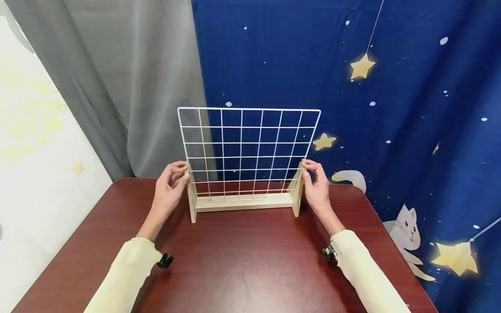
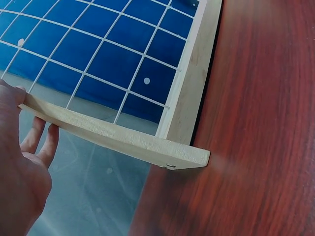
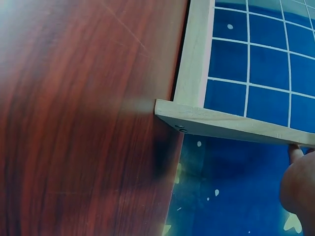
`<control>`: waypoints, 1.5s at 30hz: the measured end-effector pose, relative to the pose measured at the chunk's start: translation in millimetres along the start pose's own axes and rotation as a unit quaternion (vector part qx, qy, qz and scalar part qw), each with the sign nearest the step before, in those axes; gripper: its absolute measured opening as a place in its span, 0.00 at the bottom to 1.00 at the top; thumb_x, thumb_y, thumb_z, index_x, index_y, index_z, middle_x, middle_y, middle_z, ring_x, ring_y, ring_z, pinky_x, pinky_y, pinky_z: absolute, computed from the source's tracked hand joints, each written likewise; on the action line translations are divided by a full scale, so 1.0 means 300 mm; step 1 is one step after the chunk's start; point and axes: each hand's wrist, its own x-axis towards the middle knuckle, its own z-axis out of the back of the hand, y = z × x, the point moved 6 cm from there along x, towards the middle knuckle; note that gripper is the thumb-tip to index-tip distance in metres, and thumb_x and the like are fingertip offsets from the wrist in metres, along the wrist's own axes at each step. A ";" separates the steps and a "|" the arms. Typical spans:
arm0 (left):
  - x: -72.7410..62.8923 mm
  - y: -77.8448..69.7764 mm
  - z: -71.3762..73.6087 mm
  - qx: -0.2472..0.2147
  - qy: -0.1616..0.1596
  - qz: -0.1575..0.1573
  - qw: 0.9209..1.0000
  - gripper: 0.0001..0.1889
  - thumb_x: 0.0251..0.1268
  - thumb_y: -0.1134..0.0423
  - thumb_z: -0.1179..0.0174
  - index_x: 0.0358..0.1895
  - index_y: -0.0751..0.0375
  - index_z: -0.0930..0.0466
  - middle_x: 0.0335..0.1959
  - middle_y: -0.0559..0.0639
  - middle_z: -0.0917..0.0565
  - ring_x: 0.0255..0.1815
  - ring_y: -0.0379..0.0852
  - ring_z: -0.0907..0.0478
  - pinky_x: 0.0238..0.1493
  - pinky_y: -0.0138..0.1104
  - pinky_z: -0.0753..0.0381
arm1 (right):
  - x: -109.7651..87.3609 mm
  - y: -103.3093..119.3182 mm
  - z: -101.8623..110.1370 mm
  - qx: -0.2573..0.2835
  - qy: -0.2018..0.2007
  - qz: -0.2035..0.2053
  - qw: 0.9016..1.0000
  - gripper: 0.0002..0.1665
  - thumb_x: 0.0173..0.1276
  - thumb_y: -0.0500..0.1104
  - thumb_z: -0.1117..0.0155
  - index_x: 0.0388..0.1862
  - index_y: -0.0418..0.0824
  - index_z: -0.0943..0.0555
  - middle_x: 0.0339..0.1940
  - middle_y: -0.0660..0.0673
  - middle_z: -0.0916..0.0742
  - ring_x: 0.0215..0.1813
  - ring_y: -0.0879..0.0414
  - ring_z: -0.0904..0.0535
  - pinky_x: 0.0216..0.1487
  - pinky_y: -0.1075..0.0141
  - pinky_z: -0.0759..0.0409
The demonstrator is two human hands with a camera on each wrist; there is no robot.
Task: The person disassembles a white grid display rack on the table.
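A white wire grid panel [image 1: 250, 143] stands upright in a pale wooden stand [image 1: 244, 204] towards the back of the table. At the stand's left side, my left hand [image 1: 169, 184] pinches the upper end of the wooden side piece [image 2: 113, 132] beside the grid's edge. My right hand [image 1: 318, 184] holds the top of the opposite side piece [image 3: 231, 120] between thumb and fingers. In the right wrist view, only part of that hand shows at the right edge. Screw holes can be seen low on the outer faces of both side pieces.
The stand rests on a dark red wood-grain table [image 1: 242, 261] with rounded back corners. Behind it hang a grey curtain [image 1: 156, 87] and a blue curtain [image 1: 282, 56] with stars and a cat. A white patterned surface [image 1: 47, 174] is at the left.
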 end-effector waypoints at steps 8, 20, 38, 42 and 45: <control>-0.026 -0.018 0.018 -0.007 0.008 -0.001 1.000 0.11 0.72 0.79 0.39 0.46 0.83 0.33 0.62 0.47 0.19 0.63 0.34 0.16 0.62 0.22 0.18 | -0.022 0.013 -0.009 0.004 0.001 0.004 1.000 0.13 0.77 0.25 0.41 0.57 0.28 0.21 0.67 0.33 0.17 0.71 0.55 0.21 0.74 0.75 0.26; -0.023 -0.006 0.014 -0.006 0.011 -0.002 1.000 0.12 0.72 0.79 0.40 0.47 0.85 0.34 0.63 0.47 0.20 0.63 0.32 0.17 0.62 0.23 0.18 | -0.029 0.006 -0.014 -0.029 -0.007 -0.020 0.999 0.15 0.76 0.25 0.41 0.60 0.27 0.22 0.70 0.33 0.18 0.72 0.41 0.21 0.62 0.79 0.20; 0.008 0.005 0.013 -0.011 0.015 0.002 1.000 0.12 0.71 0.80 0.40 0.46 0.84 0.34 0.62 0.47 0.20 0.61 0.33 0.16 0.61 0.22 0.18 | -0.097 0.165 -0.110 -0.337 -0.048 0.147 0.929 0.45 0.59 0.51 0.20 0.75 0.45 0.26 0.78 0.39 0.26 0.78 0.39 0.32 0.75 0.45 0.29; 0.009 0.005 0.017 -0.020 0.012 0.002 1.000 0.12 0.70 0.82 0.40 0.46 0.85 0.34 0.61 0.48 0.20 0.60 0.34 0.16 0.60 0.22 0.17 | -0.104 0.199 -0.189 -0.363 -0.038 0.190 0.911 0.45 0.58 0.50 0.18 0.75 0.48 0.25 0.79 0.39 0.26 0.78 0.38 0.33 0.79 0.46 0.31; 0.010 0.008 0.010 -0.021 0.016 0.002 1.000 0.12 0.70 0.81 0.40 0.46 0.85 0.34 0.62 0.48 0.20 0.60 0.34 0.16 0.60 0.22 0.17 | -0.115 0.219 -0.237 -0.370 -0.024 0.209 0.905 0.45 0.59 0.49 0.18 0.76 0.50 0.25 0.79 0.40 0.26 0.79 0.39 0.32 0.80 0.46 0.31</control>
